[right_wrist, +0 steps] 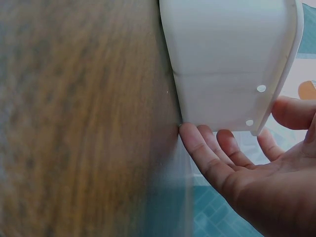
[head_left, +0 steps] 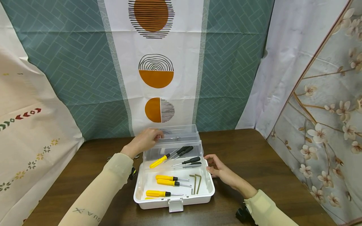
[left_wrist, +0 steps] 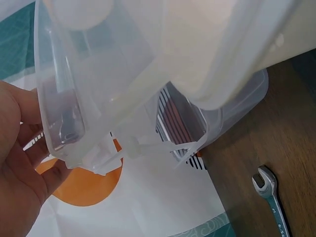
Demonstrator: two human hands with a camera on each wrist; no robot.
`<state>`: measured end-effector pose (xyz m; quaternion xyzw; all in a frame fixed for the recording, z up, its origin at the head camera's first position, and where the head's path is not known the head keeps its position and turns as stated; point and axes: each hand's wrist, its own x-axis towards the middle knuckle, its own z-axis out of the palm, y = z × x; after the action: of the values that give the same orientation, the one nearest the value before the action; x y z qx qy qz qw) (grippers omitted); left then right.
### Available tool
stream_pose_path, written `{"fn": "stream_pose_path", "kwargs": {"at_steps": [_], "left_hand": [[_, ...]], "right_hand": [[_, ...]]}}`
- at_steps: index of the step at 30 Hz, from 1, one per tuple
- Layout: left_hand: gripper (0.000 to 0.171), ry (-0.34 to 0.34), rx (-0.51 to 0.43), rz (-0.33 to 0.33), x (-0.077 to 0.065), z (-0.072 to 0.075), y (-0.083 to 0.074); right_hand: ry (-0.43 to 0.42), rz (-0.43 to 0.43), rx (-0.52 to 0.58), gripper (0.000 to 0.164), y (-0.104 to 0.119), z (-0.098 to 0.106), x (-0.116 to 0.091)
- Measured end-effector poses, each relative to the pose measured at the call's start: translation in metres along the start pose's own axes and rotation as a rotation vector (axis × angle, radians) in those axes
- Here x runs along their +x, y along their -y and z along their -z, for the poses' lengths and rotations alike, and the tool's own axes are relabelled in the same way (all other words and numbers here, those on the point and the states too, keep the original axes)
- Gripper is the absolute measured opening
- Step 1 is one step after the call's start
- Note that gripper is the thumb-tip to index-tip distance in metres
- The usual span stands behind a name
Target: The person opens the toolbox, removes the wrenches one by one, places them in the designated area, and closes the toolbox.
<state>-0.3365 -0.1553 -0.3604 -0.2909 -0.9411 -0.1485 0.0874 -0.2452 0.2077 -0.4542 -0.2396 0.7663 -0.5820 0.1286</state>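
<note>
A white plastic toolbox [head_left: 173, 204] stands with its see-through lid and tiered trays [head_left: 181, 128] raised at the back. At the upper left, my left hand [head_left: 145, 141] grips the edge of a clear tray, also seen in the left wrist view. My right hand [head_left: 220, 169] holds the box's back right corner; in the right wrist view the thumb is on the rim and the fingers curl behind. Yellow-handled screwdrivers [head_left: 165, 182] and brass-coloured hex keys [head_left: 199, 183] lie in the base. Black-handled screwdrivers [head_left: 190, 160] lie farther back. A metal tool [head_left: 176, 138] rests in an upper tray.
The box stands on a dark brown wooden table [head_left: 240, 150]. An open-ended wrench [left_wrist: 270, 195] lies on the wood by the box's left side. A patterned cloth [head_left: 164, 91] hangs close behind the raised trays, with more cloths at both sides.
</note>
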Motion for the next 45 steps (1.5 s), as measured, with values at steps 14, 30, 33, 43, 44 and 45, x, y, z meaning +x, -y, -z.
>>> {"fn": "stream_pose_path", "kwargs": {"at_steps": [14, 30, 33, 43, 44, 45], "left_hand": [[0.029, 0.002, -0.043, 0.029, -0.003, 0.004, -0.001], [0.030, -0.041, -0.071, 0.038, -0.013, 0.013, 0.007], [0.031, -0.051, -0.086, 0.070, -0.018, 0.016, 0.009], [0.033, -0.109, -0.099, 0.084, -0.035, 0.019, 0.024], [0.032, -0.110, -0.102, 0.090, -0.038, 0.020, 0.026], [0.031, -0.112, -0.106, 0.096, -0.040, 0.021, 0.027]], "right_hand": [[-0.001, 0.003, -0.004, 0.045, 0.001, 0.000, 0.000], [-0.005, -0.010, -0.014, 0.044, -0.001, 0.000, 0.000], [-0.006, -0.011, -0.012, 0.044, -0.001, -0.001, 0.000], [-0.010, -0.009, -0.003, 0.046, -0.001, 0.000, 0.000], [-0.009, -0.008, -0.004, 0.045, -0.001, 0.000, 0.000], [-0.008, -0.008, -0.005, 0.046, -0.001, 0.000, 0.000]]}}
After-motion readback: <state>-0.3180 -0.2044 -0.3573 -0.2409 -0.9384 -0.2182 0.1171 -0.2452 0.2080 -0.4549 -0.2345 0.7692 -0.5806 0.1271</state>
